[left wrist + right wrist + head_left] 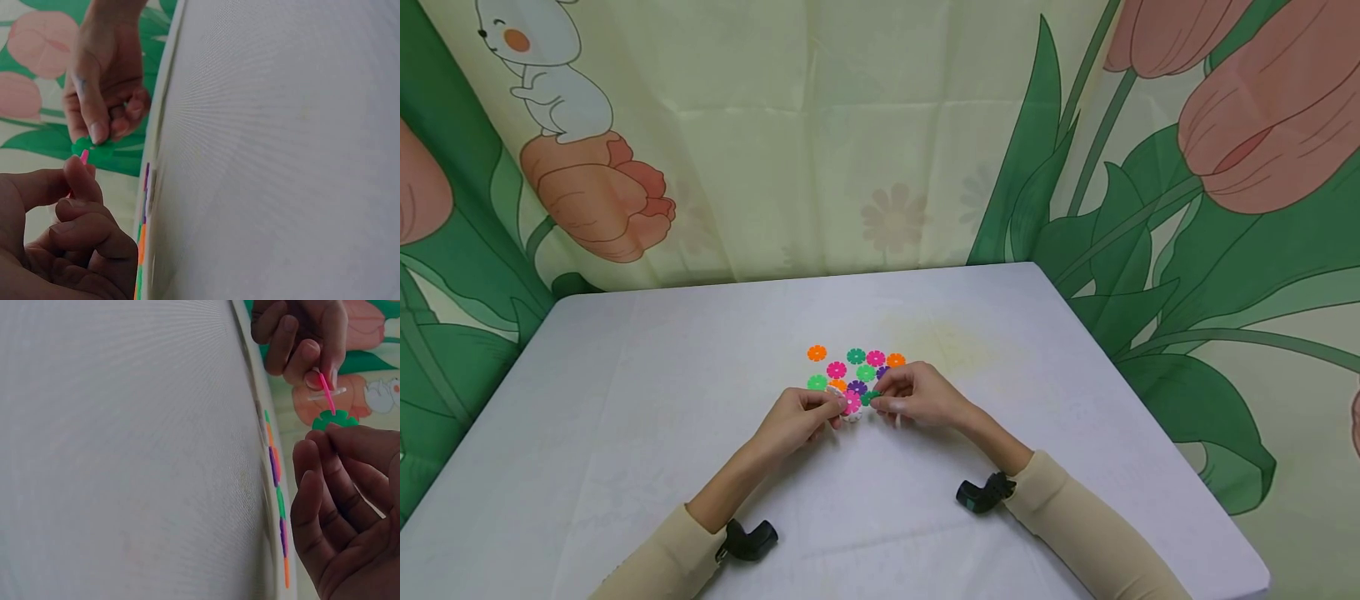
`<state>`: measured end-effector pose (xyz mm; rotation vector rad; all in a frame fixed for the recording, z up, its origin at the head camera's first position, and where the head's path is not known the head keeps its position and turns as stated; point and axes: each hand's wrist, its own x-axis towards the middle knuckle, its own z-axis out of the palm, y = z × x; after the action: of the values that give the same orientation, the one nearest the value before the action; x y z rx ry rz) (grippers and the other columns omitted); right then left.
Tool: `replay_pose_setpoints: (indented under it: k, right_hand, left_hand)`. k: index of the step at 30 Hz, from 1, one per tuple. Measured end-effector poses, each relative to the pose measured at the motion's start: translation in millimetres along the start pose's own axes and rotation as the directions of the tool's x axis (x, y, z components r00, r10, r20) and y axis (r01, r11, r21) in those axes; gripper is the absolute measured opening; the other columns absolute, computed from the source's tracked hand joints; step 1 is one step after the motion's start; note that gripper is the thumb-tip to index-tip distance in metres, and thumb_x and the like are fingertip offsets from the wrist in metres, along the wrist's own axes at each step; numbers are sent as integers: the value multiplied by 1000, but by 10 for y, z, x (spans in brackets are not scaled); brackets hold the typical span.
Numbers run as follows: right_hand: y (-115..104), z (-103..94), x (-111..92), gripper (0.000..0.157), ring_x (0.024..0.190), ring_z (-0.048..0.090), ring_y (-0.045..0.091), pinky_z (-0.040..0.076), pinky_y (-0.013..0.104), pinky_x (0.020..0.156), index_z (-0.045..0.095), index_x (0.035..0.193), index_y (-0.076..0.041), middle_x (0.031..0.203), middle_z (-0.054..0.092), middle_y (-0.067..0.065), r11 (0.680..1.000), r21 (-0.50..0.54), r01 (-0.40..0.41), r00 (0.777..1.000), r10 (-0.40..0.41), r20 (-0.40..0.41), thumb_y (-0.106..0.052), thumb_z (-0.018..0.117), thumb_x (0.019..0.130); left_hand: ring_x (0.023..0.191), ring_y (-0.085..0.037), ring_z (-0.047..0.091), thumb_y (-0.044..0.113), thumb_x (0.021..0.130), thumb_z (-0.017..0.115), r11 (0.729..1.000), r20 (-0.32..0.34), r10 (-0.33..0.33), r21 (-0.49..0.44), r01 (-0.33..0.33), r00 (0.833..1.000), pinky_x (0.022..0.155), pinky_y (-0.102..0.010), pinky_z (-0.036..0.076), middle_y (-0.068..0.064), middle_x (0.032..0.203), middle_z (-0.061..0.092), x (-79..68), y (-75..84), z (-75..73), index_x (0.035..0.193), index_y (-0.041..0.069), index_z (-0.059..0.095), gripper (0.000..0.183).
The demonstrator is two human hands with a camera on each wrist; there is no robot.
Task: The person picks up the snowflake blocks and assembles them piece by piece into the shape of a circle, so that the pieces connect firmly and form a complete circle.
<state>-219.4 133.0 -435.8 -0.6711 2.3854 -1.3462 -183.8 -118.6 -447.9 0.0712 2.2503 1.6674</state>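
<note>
My left hand (801, 421) pinches a pink notched snowflake disc (852, 402) between thumb and fingertips. A white piece (337, 394) crosses the pink disc in the right wrist view and looks joined to it. Opposite, my right hand (922, 395) pinches a dark green notched disc (334, 419) by its edge. The green disc stands roughly crosswise to the pink one, and their rims meet in both wrist views. How deep the notches sit in each other cannot be told. Both hands are held a little above the table, and the fingers cover part of each disc.
Several loose discs lie flat just beyond the hands, among them an orange disc (817, 353), a teal disc (856, 356), a light green disc (817, 382) and a purple disc (857, 387). They rest on a white-covered table (662, 375). A printed curtain (850, 150) hangs behind it.
</note>
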Motion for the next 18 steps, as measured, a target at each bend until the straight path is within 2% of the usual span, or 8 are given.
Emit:
replay_pose_setpoints:
  k: [9,18]
  right_hand:
    - [10,-9,-2,20,74,73,24,61,33,65,79,110,-4,92,80,15,1000,20,19,1000,-19,2,-19,78,97]
    - [23,0,5,16,73,73,22,61,31,66,81,109,-8,92,80,13,998,3,58,998,-58,-21,-17,79,96]
  left_hand:
    - [56,-13,38,30,101,72,1000,3,-15,-14,15,1000,51,-22,31,-4,78,70,0,6,2,102,6,81,26]
    - [56,-13,38,29,101,71,1000,-3,-16,-15,16,1000,51,-22,30,-4,77,70,2,4,3,101,5,81,26]
